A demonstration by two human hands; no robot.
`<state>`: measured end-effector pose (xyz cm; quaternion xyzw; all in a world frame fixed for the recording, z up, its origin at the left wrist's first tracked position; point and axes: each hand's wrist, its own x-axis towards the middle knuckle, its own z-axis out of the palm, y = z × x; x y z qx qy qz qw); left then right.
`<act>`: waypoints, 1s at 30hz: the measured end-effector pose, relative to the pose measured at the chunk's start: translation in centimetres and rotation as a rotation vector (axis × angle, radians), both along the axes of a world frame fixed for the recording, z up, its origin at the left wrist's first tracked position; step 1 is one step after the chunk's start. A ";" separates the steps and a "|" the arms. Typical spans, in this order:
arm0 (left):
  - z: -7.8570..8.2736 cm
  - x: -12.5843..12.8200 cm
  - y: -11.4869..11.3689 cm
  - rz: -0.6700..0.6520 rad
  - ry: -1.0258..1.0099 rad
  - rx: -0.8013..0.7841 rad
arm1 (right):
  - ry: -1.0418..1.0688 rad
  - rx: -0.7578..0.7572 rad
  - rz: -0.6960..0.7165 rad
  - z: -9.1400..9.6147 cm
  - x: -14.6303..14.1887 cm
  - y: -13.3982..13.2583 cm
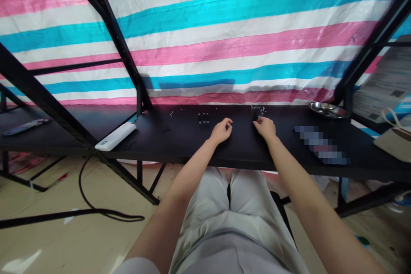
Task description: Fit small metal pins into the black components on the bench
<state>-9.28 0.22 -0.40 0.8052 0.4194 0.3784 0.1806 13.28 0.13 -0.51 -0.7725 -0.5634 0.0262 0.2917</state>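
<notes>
My left hand [221,130] rests on the black table [180,141] with its fingers curled in; what they hold, if anything, is too small to make out. My right hand [265,126] lies a little to the right, fingers pinched together near a small dark part [256,116] and a row of tiny pale pieces [257,107] at the table's back edge. A few small black cylinders [203,118] stand upright just left of my left hand.
A white power bank [116,136] with a black cable lies at the left. At the back right sits a metal dish [327,110], with a blurred flat object [321,144] in front of it. Black frame struts [109,30] cross before a striped tarp.
</notes>
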 end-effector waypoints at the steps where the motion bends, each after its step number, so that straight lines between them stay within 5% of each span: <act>1: 0.0 0.0 0.0 0.001 0.000 0.000 | 0.009 -0.008 0.008 -0.1 -0.1 0.2; 30: -0.3 -0.1 0.2 -0.018 0.008 0.019 | 0.049 -0.057 -0.111 -0.2 1.5 -0.1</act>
